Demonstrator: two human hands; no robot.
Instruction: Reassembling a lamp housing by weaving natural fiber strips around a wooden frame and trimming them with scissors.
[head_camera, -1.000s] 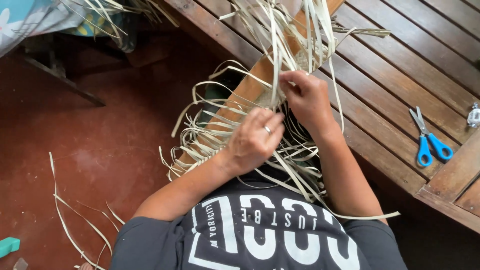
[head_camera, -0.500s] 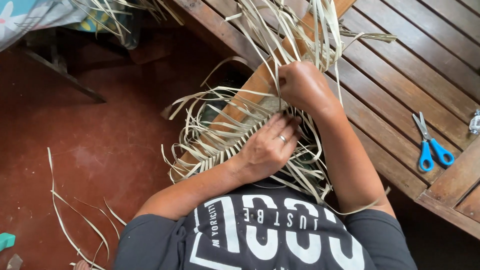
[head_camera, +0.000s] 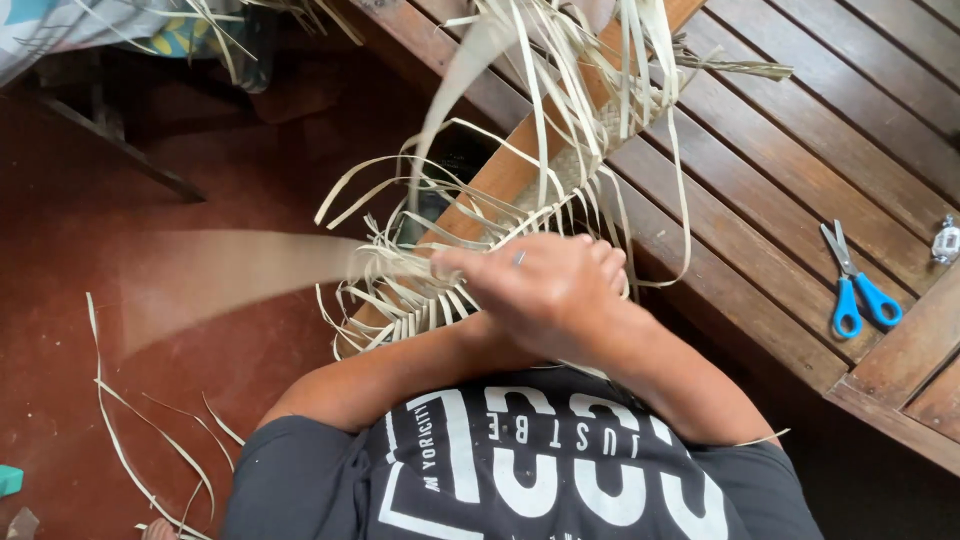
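Your left hand (head_camera: 520, 290) and right hand (head_camera: 585, 290) overlap, clenched on the pale woven strips (head_camera: 560, 170) lying over the wooden table's (head_camera: 800, 200) left edge. Pulling sharply could snap a strip or loosen the plait.

We are seeing pale straw-coloured palm strips (head_camera: 560, 110), some plaited into a tight diagonal weave. The slatted wooden table (head_camera: 800, 130) is showing warm reddish brown, the floor (head_camera: 130, 220) a dull dark red. The scissors (head_camera: 858, 280) are showing bright blue handles and grey blades. We are wearing a dark grey shirt (head_camera: 520, 470) with white lettering. A silver ring (head_camera: 519, 258) is glinting.
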